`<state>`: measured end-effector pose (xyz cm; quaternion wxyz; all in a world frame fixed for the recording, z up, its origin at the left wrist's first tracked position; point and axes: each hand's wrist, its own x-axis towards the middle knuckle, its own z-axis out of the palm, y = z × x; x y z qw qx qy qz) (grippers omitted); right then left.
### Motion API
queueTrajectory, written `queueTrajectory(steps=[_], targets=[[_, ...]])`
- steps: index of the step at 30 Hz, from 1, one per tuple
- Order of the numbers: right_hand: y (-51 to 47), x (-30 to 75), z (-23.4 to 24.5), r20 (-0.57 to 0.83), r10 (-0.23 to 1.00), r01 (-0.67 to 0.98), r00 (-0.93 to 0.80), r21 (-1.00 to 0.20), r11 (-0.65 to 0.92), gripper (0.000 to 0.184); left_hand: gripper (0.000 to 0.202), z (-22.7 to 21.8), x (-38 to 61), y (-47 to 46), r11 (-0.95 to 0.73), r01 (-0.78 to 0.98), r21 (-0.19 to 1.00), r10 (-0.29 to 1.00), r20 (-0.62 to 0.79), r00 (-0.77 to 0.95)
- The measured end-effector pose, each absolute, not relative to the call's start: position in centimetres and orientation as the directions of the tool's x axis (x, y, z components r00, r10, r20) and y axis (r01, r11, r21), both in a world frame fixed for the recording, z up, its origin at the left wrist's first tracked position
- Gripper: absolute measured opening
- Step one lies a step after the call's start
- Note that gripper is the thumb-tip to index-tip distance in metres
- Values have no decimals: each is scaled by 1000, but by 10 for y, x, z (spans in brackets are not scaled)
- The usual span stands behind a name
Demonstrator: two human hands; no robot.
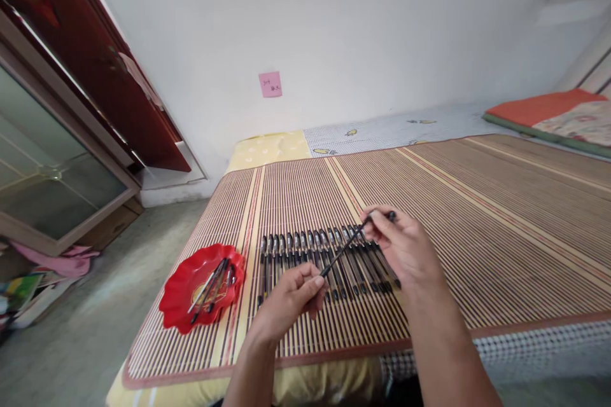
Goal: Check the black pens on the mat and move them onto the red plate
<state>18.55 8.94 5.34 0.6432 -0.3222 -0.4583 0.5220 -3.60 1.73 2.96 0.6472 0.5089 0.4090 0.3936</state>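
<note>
Striped mat (296, 194) — pen row (303, 240) laid parallel, apparently for order.
Left hand (298, 292) pinches held pen (346, 248) low, right hand (401, 241) high — likely for steadiness, above pen row; red dish (174, 296) at its 9 o'clock.

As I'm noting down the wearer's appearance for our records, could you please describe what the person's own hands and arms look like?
The left hand and right hand are both bare, without gloves. The left forearm and right forearm are uncovered as far as they show, with no sleeve, watch or bracelet visible.
</note>
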Motion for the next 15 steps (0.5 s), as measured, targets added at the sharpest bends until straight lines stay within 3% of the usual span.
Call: queueTrajectory(steps=[3,7,15], targets=[[90,196,53,250,961,-361,116,-891,275,18,39,30,-43,22,111,-88,990,976,-91,199],[87,177,53,219,972,-337,-84,-924,180,23,39,30,-37,24,4,-156,988,1000,-2,12],[82,135,51,229,949,-283,-216,-945,164,23,23,26,-32,21,6,-153,988,1000,-6,2]])
